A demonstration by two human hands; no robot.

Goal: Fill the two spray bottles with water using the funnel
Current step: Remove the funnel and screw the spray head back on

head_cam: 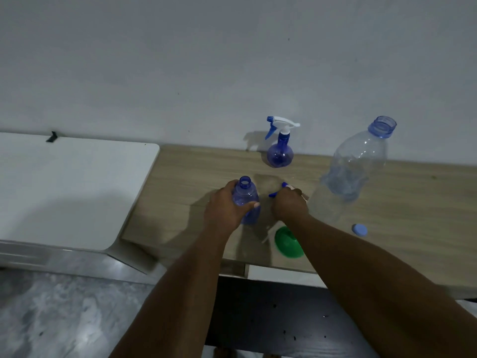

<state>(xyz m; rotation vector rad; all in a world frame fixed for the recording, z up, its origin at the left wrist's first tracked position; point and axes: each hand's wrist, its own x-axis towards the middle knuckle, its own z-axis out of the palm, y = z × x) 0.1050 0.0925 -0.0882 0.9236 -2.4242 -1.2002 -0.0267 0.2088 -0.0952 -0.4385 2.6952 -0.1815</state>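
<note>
My left hand [227, 206] grips an open blue spray bottle [246, 200] that stands upright on the wooden table [402, 202]. Its neck has no top on it. Just right of it, my right hand [289, 204] holds the blue and white spray head [282, 188] down at the table surface. A green funnel [286, 242] lies on its side near the front edge, partly under my right forearm. A second blue spray bottle [280, 148], with its trigger head on, stands at the back by the wall.
A large clear water bottle [353, 171] stands uncapped at the right, and its blue cap [359, 230] lies on the table nearby. A white appliance top [64, 187] adjoins the table on the left. The wall runs close behind.
</note>
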